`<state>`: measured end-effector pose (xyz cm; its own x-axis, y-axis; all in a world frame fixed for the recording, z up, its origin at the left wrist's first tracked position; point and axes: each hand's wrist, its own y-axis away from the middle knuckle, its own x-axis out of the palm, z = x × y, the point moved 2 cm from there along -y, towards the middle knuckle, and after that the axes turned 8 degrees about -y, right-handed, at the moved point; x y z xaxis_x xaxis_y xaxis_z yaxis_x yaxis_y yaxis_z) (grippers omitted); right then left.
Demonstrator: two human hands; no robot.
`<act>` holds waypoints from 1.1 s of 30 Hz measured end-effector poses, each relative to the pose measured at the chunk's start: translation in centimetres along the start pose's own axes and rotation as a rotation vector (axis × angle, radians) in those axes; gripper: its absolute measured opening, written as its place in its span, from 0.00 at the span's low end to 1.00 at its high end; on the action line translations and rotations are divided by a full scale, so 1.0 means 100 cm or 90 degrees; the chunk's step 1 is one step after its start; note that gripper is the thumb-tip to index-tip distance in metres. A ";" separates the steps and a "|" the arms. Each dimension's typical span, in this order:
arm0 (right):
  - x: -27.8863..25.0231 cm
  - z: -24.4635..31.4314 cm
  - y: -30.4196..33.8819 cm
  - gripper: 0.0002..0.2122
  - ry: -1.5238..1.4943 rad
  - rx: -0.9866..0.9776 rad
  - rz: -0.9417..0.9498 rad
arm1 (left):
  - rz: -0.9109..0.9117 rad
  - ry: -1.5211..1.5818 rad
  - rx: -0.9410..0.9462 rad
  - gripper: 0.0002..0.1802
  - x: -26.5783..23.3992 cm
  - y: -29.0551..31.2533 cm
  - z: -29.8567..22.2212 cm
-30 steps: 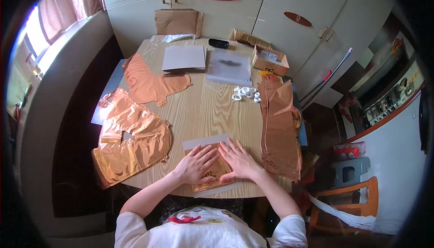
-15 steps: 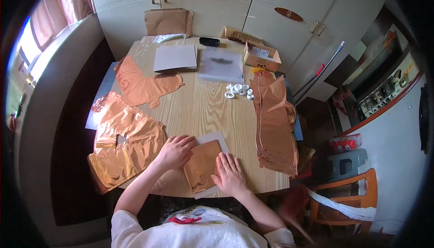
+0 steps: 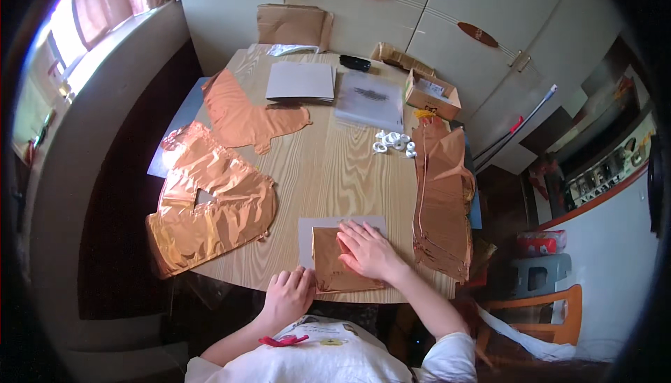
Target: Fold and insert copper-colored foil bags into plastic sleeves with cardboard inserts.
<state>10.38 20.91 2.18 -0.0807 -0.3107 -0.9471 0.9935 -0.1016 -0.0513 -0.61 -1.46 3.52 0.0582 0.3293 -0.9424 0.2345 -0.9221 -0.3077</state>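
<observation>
A folded copper-coloured foil balloon (image 3: 328, 271) lies as a flat rectangle on a pale grey card (image 3: 305, 243) at the table's near edge. My right hand (image 3: 367, 251) rests palm down on the foil's upper right, fingers stretched out. At the lower left corner of the foil is my left hand (image 3: 290, 292), its fingers curled together; whatever they pinch is hidden. Left of the card lies a flat foil balloon (image 3: 241, 222) shaped like a letter A. Beyond it another flat foil balloon (image 3: 241, 114) shows its matte side.
More foil (image 3: 440, 208) with a thin cord on it lies along the right edge. Small white ribbon rolls (image 3: 395, 142) sit near a clear plastic bag (image 3: 370, 100). Farther back are a stack of grey cards (image 3: 300, 79), a black object (image 3: 355, 63) and an open cardboard box (image 3: 433, 100).
The foil and card have turned from slanted to nearly square with the table edge. My left hand has come down to the near left corner; my right hand has moved up onto the foil.
</observation>
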 end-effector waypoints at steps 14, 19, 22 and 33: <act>0.024 0.016 0.003 0.32 -0.027 0.058 -0.114 | 0.115 0.014 0.182 0.21 0.015 -0.045 0.072; 0.023 0.016 0.002 0.32 -0.042 0.068 -0.103 | 0.128 -0.004 0.211 0.23 0.017 -0.050 0.074; 0.024 0.016 0.001 0.30 -0.039 0.065 -0.102 | 0.142 -0.008 0.225 0.22 0.011 -0.054 0.075; 0.019 0.022 -0.002 0.28 0.030 0.047 -0.077 | 0.112 0.071 0.207 0.20 0.014 -0.058 0.076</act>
<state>9.80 18.27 1.05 -0.1937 -0.2474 -0.9494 0.9680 -0.2059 -0.1438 -9.28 2.84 2.98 0.1795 0.1639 -0.9700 -0.1069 -0.9769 -0.1849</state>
